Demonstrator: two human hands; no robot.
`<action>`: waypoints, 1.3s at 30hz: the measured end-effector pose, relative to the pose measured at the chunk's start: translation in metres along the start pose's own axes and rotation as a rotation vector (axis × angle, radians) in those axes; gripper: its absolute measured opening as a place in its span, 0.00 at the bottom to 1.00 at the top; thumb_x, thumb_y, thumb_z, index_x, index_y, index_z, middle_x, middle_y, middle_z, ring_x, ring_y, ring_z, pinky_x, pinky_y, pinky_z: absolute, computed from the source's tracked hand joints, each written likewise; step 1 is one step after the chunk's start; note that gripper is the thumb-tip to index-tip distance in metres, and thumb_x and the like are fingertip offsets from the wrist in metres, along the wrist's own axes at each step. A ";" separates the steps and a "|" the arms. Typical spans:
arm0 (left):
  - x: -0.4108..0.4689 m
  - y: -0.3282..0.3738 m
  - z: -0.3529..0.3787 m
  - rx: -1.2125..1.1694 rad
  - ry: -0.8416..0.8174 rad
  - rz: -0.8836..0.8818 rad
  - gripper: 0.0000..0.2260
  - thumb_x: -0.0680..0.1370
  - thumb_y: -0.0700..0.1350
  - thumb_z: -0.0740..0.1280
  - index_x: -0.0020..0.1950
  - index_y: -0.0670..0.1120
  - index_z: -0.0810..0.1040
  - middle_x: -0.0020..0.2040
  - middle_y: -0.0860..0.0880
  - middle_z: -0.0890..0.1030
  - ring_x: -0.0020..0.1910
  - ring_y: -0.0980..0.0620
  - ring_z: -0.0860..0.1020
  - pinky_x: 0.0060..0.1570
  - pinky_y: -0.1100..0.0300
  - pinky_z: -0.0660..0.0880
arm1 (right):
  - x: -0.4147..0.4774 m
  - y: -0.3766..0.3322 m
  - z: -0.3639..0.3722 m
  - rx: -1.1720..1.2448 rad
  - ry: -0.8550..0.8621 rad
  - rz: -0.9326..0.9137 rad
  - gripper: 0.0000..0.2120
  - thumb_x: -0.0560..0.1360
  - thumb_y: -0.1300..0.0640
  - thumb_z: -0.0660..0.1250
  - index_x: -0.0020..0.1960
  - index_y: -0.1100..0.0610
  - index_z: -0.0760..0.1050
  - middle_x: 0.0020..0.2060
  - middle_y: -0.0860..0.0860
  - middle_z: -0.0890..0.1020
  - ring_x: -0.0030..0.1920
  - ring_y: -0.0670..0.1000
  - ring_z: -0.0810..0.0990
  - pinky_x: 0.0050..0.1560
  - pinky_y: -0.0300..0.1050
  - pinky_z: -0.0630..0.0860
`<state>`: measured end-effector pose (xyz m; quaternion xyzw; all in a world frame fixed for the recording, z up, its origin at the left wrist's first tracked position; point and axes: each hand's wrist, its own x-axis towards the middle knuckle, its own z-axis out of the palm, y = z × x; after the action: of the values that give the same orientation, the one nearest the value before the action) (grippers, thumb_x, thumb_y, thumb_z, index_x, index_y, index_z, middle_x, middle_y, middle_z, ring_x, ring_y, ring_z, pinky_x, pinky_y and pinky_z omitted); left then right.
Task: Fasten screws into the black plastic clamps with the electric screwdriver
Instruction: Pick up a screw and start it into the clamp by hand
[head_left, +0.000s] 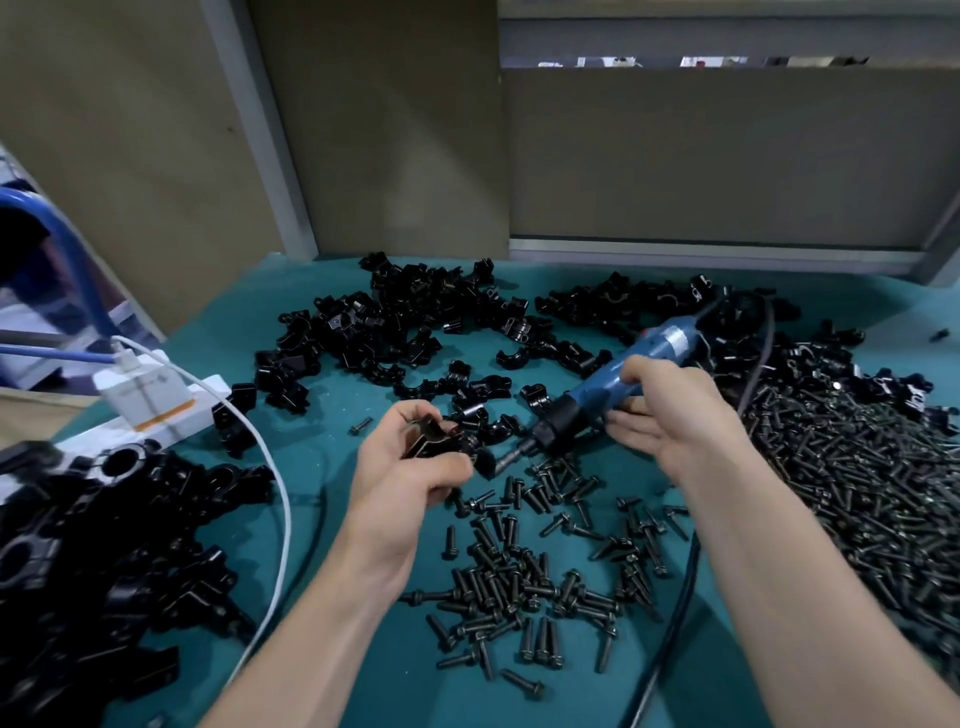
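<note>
My left hand (410, 467) curls round one clamp (434, 440); my right hand (670, 410) grips the one screwdriver (613, 382), bit just beside the clamp. Screws (519, 582) lie in two heaps, at the desk (322, 405) centre and right edge; too many to count.

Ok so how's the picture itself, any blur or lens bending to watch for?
Head view: wide-angle bending bows the wall panels near the edges. Head view, centre: the left hand holding a clamp and the right hand gripping the electric screwdriver are fairly sharp. Head view, lower left: the black parts pile smears. Light is soft, with small glints only.
</note>
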<state>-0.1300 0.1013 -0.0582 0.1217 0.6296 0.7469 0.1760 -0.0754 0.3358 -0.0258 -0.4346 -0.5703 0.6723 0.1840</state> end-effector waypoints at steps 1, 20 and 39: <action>0.000 -0.001 0.001 0.052 0.016 0.034 0.17 0.63 0.36 0.73 0.48 0.51 0.77 0.40 0.51 0.80 0.38 0.53 0.77 0.42 0.56 0.72 | 0.002 0.002 -0.003 -0.203 0.031 -0.062 0.08 0.75 0.57 0.69 0.53 0.60 0.81 0.42 0.57 0.87 0.43 0.55 0.87 0.52 0.57 0.85; -0.003 0.002 0.008 -0.062 -0.021 0.097 0.17 0.71 0.58 0.73 0.44 0.44 0.88 0.40 0.41 0.87 0.35 0.49 0.84 0.32 0.61 0.80 | -0.056 -0.007 0.038 -0.640 -0.560 -0.632 0.18 0.69 0.66 0.80 0.55 0.50 0.87 0.44 0.43 0.89 0.46 0.41 0.87 0.58 0.48 0.83; 0.005 -0.003 0.002 -0.022 -0.110 0.090 0.15 0.76 0.47 0.76 0.63 0.52 0.83 0.58 0.44 0.86 0.55 0.46 0.83 0.53 0.53 0.81 | -0.066 0.007 0.048 -0.627 -0.441 -0.667 0.15 0.69 0.56 0.80 0.52 0.43 0.83 0.40 0.45 0.87 0.37 0.44 0.86 0.42 0.45 0.85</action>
<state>-0.1336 0.1057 -0.0611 0.1888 0.6046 0.7531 0.1779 -0.0754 0.2556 -0.0086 -0.1110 -0.8777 0.4491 0.1248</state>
